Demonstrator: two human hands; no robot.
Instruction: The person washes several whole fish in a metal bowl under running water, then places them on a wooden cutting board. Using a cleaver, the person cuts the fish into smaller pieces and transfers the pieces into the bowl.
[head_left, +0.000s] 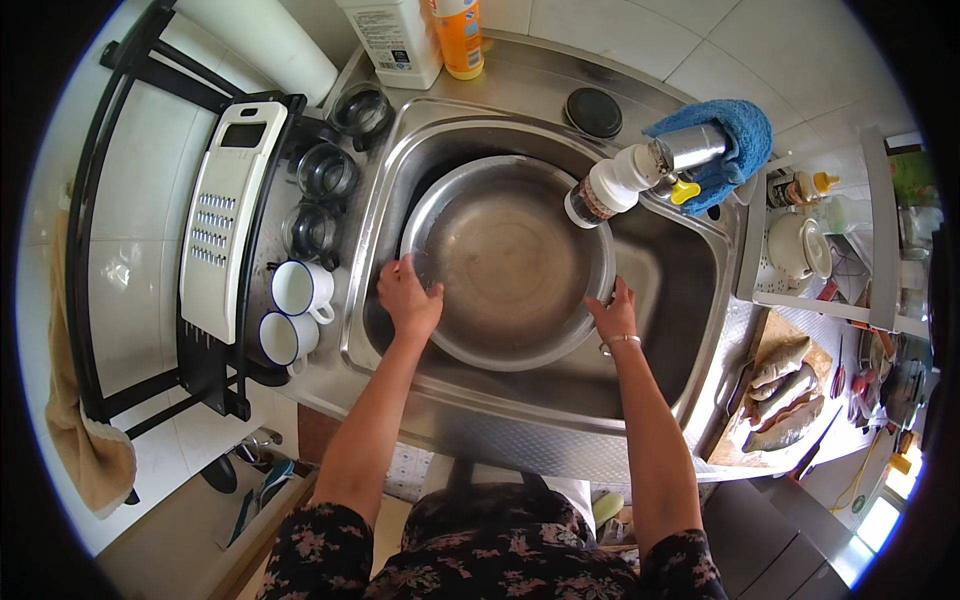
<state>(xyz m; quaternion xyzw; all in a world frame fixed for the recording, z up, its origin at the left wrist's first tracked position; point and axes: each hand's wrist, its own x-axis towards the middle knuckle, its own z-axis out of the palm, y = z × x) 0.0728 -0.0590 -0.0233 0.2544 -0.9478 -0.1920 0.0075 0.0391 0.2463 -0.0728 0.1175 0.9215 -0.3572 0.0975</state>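
A wide stainless-steel basin (517, 262) sits inside the stainless-steel sink (660, 322). Whether it holds water is hard to tell. My left hand (411, 296) grips its rim at the lower left, thumb inside the rim. On the right side of the same rim is my right hand (616, 309), with a bracelet at the wrist and its outer fingers partly hidden. Over the basin's upper right edge hangs the white tap attachment (616, 180), fixed to a metal faucet (696, 146). A blue cloth (750, 142) drapes over the faucet.
Glass cups (327, 171) and two white mugs (301, 287) line the left ledge beside a white grater (232, 225). Bottles (459, 41) and a black round lid (594, 112) stand behind the sink. Several fish (784, 397) lie on a cutting board (724, 442), near a knife (814, 450).
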